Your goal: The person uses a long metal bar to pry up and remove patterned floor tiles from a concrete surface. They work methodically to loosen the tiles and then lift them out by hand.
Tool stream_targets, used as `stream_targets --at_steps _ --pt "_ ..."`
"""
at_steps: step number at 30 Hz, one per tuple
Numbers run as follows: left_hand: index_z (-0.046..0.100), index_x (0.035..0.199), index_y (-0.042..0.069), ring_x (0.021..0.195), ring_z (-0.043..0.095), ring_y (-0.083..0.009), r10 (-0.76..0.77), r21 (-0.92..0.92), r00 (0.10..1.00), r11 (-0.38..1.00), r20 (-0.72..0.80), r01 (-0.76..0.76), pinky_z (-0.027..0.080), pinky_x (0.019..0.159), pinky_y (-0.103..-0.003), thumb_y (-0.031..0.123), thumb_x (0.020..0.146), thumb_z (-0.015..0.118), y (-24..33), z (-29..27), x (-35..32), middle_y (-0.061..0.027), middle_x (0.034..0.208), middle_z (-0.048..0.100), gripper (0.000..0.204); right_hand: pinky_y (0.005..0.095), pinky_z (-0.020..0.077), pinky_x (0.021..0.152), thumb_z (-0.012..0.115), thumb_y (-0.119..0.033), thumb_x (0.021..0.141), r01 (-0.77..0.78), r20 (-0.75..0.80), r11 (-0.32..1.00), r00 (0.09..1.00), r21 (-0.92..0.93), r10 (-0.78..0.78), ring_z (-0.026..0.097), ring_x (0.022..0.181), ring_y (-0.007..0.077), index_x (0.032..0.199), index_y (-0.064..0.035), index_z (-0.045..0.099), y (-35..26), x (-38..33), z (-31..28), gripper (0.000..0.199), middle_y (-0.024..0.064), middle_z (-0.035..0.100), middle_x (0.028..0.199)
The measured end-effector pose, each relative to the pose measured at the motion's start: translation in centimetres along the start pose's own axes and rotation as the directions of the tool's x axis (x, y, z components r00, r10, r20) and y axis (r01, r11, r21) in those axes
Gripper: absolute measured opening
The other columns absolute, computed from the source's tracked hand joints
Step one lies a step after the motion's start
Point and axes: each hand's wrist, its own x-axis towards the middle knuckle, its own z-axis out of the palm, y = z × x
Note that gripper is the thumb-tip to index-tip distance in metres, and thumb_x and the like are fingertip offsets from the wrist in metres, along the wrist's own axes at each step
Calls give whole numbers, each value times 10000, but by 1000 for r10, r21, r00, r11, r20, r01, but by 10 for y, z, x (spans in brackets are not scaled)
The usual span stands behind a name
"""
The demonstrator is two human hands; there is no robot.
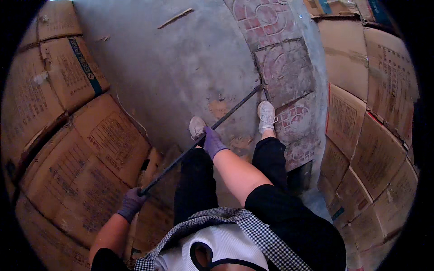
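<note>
Both my hands wear purple-grey gloves and grip a long dark metal bar, which runs slantwise from lower left to upper right. Closed round its near end is my left hand, beside the stacked cartons. My right hand wraps the bar farther along, just by my left shoe. The bar's far tip meets the seam between the concrete floor and a row of patterned reddish paving slabs. How far the tip goes into the seam, I cannot tell. My right shoe stands just below the tip.
Brown cartons are stacked along the left, close to my left arm. More cartons form a wall on the right, past a concrete strip. A thin wooden stick lies on the floor ahead. A dark gap shows at the slabs' near end.
</note>
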Motion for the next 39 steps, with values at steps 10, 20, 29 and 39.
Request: stream_targets --at_steps 10,20,29,39 --pt "538 1016 26 689 618 -284 58 128 954 987 294 -100 476 641 -381 297 876 557 188 -122 -122 -175 752 615 306 336 436 513 532 -235 845 112 -82 990 989 -90 -119 536 576 204 801 -39 534 -99 -94 -16 201 70 516 678" --pt "524 1121 37 647 603 -166 -56 108 930 994 364 18 492 596 -344 220 889 511 461 -187 -213 -68 704 597 296 349 447 453 475 -136 823 103 240 930 951 351 -196 519 537 196 814 -51 491 -241 -161 -65 87 91 525 674" --pt "536 1060 60 713 627 -281 -192 547 952 837 240 31 512 638 -400 252 893 481 642 -134 -236 -135 757 623 261 376 405 428 453 -160 803 -11 251 925 963 381 -92 507 516 240 749 -74 517 -332 -108 -103 120 98 525 644" --pt "494 1074 65 789 615 -418 -163 613 974 789 157 33 484 717 -508 327 885 458 377 -63 -217 -229 819 625 325 403 530 680 557 -287 839 -100 -2 988 995 -121 100 656 802 332 950 21 590 -158 -79 -56 329 208 645 867"
